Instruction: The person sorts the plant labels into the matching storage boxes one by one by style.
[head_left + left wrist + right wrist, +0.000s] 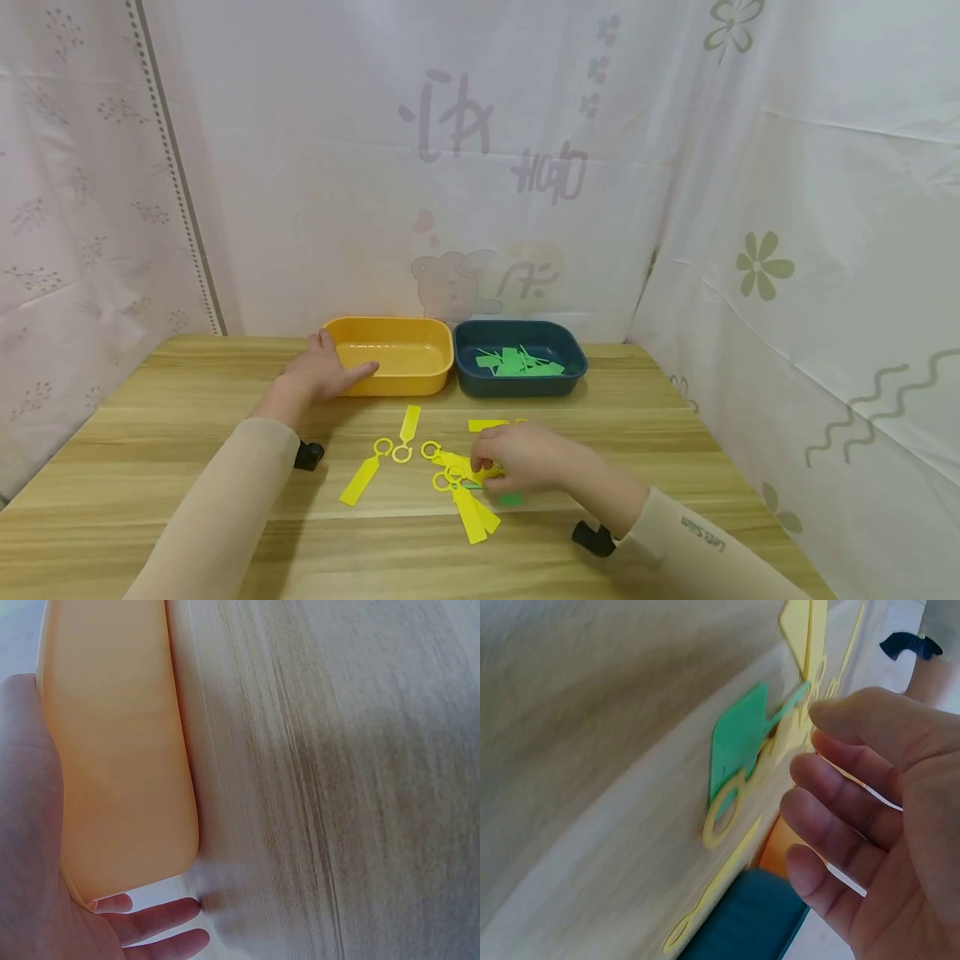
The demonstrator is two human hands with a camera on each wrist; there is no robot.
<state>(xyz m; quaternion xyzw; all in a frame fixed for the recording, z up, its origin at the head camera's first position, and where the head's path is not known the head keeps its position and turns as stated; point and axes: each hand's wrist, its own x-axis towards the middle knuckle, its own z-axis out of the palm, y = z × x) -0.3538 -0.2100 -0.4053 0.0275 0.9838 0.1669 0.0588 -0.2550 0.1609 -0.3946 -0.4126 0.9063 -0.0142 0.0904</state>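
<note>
- The left hand (324, 372) rests against the near left corner of the yellow tub (390, 354); its fingers lie straight along the front wall, so the grip is released, touching but not clasping.
- In the left wrist view the palm (30, 825) lies flat on the tub's side (120, 765), fingertips (161, 915) reaching past its corner above the table (337, 787).
- The tub stands at the back of the table (150, 417), just beside a dark blue tub (520, 358) on its right, the two nearly touching.
- The blue tub holds a heap of green tags (517, 362).
- The right hand (521, 458) hovers low over a loose pile of yellow tags (465, 487) in the middle of the table, in front of the tubs.
- Its fingers (840, 787) are loosely bent and hold nothing in the right wrist view, so the grip is released; the fingertips are close to the tags, and whether they touch cannot be told.
- One green tag (739, 739) lies among the yellow ones right by those fingertips, partly under a yellow ring.
- Two more yellow tags (362, 477) lie apart to the left of the pile, rings close together.
</note>
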